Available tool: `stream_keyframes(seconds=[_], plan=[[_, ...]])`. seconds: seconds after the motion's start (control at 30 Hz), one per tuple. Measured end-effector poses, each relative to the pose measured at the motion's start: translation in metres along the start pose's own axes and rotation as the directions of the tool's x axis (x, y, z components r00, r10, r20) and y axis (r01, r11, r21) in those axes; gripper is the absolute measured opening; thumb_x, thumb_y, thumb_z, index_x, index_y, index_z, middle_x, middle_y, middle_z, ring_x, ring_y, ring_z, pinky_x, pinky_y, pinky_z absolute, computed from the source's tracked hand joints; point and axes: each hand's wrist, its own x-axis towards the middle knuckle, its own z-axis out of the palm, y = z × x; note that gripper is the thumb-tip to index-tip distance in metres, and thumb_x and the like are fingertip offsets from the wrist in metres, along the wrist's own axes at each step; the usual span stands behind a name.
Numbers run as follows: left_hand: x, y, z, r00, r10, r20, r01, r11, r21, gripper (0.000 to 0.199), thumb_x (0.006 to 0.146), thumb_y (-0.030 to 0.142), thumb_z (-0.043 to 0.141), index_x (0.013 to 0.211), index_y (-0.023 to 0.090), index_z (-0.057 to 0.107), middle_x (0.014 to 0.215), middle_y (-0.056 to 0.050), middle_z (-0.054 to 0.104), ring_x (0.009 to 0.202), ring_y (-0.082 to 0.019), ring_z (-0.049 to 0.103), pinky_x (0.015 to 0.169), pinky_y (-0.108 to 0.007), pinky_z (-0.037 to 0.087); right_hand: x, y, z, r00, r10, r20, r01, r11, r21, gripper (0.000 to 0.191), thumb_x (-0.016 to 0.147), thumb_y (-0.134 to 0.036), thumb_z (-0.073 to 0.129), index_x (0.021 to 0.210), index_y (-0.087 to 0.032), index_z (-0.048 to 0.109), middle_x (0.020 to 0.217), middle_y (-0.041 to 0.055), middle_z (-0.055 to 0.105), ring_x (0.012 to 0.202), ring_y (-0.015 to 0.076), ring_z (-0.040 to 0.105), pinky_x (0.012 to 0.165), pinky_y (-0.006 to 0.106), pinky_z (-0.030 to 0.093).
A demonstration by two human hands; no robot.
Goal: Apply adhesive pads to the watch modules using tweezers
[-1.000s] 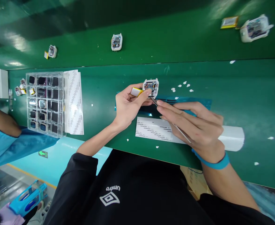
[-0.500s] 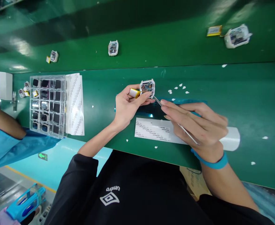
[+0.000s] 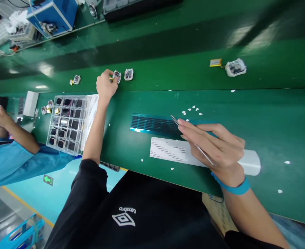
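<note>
My left hand (image 3: 107, 86) reaches to the far part of the green bench and grips a white watch case (image 3: 117, 76) with circuitry inside; a bit of yellow shows by the fingers. Just right of it lies a similar case (image 3: 128, 74). My right hand (image 3: 216, 143) pinches metal tweezers (image 3: 204, 154), whose tips point left over a dark blue-edged strip sheet (image 3: 152, 123). Beneath my right hand runs a white printed label sheet (image 3: 168, 150). Small white tabs (image 3: 193, 107) are scattered beyond it.
A clear compartment tray (image 3: 66, 125) stands left, beside a printed sheet (image 3: 91, 110). Another case (image 3: 235, 67) with a battery (image 3: 215, 62) lies far right, and one more (image 3: 77, 79) far left. A co-worker's arm (image 3: 25, 135) is at the left edge.
My left hand has moved away and to the left with the watch case, uncovering the dark strip sheet. My right hand still holds the tweezers. The view has shifted, showing more at the upper left.
</note>
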Motion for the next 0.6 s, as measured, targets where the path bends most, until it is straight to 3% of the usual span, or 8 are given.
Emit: stream_keyframes(seconds=[0.1, 0.13, 0.23, 0.3, 0.37, 0.47, 0.53, 0.6], plan=[[0.021, -0.016, 0.006, 0.988, 0.118, -0.097, -0.099, 0.979, 0.18, 0.038, 0.076, 0.055, 0.077, 0.102, 0.029, 0.069, 0.13, -0.011, 0.072, 0.142, -0.037, 0.049, 0.121, -0.059, 0.032, 0.001, 0.001, 0.0, 0.999, -0.041, 0.002, 0.041, 0.999, -0.027, 0.082, 0.085, -0.004, 0.08, 0.157, -0.029, 0.049, 0.116, 0.0002, 0.079, 0.074, 0.0175, 0.074, 0.06, 0.031, 0.062], [0.024, -0.018, 0.01, 0.982, 0.183, -0.045, -0.171, 0.966, 0.192, 0.039, 0.078, 0.056, 0.074, 0.108, 0.03, 0.07, 0.139, -0.01, 0.069, 0.147, -0.037, 0.045, 0.124, -0.061, 0.028, 0.001, 0.001, 0.0, 0.999, -0.047, 0.001, 0.047, 0.998, -0.028, 0.082, 0.084, -0.004, 0.08, 0.156, -0.028, 0.05, 0.116, 0.0006, 0.079, 0.074, 0.0173, 0.074, 0.061, 0.031, 0.062], [0.027, -0.014, 0.023, 0.949, 0.28, 0.142, -0.302, 0.938, 0.17, 0.036, 0.078, 0.053, 0.075, 0.108, 0.032, 0.07, 0.139, -0.007, 0.069, 0.149, -0.035, 0.046, 0.127, -0.064, 0.024, 0.001, 0.002, 0.0, 0.998, -0.061, 0.019, 0.061, 0.998, -0.029, 0.079, 0.083, -0.002, 0.08, 0.154, -0.023, 0.053, 0.117, 0.0028, 0.079, 0.077, 0.0181, 0.074, 0.066, 0.032, 0.064], [0.02, -0.006, 0.03, 0.947, 0.275, 0.163, -0.3, 0.941, 0.155, 0.032, 0.073, 0.045, 0.081, 0.098, 0.029, 0.068, 0.13, -0.009, 0.073, 0.141, -0.036, 0.054, 0.123, -0.063, 0.031, 0.0, 0.001, 0.0, 0.998, -0.056, 0.032, 0.057, 0.998, -0.026, 0.073, 0.083, -0.003, 0.08, 0.15, -0.022, 0.057, 0.118, 0.0035, 0.079, 0.08, 0.0185, 0.074, 0.07, 0.032, 0.064], [0.003, 0.008, 0.037, 0.948, 0.297, 0.111, -0.309, 0.945, 0.105, 0.031, 0.072, 0.039, 0.084, 0.09, 0.026, 0.062, 0.119, -0.011, 0.076, 0.13, -0.035, 0.063, 0.117, -0.059, 0.041, -0.002, 0.001, 0.002, 0.999, -0.02, 0.032, 0.02, 1.0, 0.005, 0.059, 0.088, -0.005, 0.075, 0.144, -0.022, 0.061, 0.117, 0.004, 0.08, 0.084, 0.019, 0.074, 0.073, 0.032, 0.064], [-0.046, 0.045, 0.052, 0.939, 0.334, 0.076, -0.325, 0.939, -0.109, 0.027, 0.087, 0.04, 0.076, 0.091, 0.023, 0.056, 0.103, -0.008, 0.078, 0.106, -0.027, 0.075, 0.102, -0.048, 0.055, -0.005, -0.001, 0.006, 0.997, 0.078, -0.004, -0.078, 0.994, 0.07, 0.035, 0.098, -0.009, 0.059, 0.129, -0.025, 0.065, 0.11, 0.0022, 0.082, 0.092, 0.0192, 0.075, 0.072, 0.031, 0.062], [-0.087, 0.073, 0.066, 0.952, 0.27, 0.144, -0.209, 0.918, -0.336, 0.027, 0.095, 0.044, 0.069, 0.095, 0.021, 0.054, 0.09, -0.005, 0.079, 0.085, -0.021, 0.078, 0.085, -0.038, 0.061, -0.005, -0.002, 0.008, 0.988, 0.156, -0.024, -0.154, 0.985, 0.079, 0.031, 0.101, -0.008, 0.05, 0.122, -0.026, 0.065, 0.097, -0.0006, 0.082, 0.086, 0.0172, 0.074, 0.068, 0.029, 0.06], [-0.127, 0.099, 0.08, 0.942, 0.189, 0.278, -0.018, 0.855, -0.519, 0.031, 0.096, 0.046, 0.069, 0.107, 0.02, 0.055, 0.09, -0.003, 0.08, 0.075, -0.017, 0.079, 0.074, -0.031, 0.063, -0.005, -0.004, 0.009, 0.969, 0.245, -0.031, -0.243, 0.969, 0.046, 0.03, 0.102, -0.007, 0.046, 0.118, -0.024, 0.065, 0.081, -0.0024, 0.077, 0.066, 0.0143, 0.07, 0.056, 0.026, 0.053]])
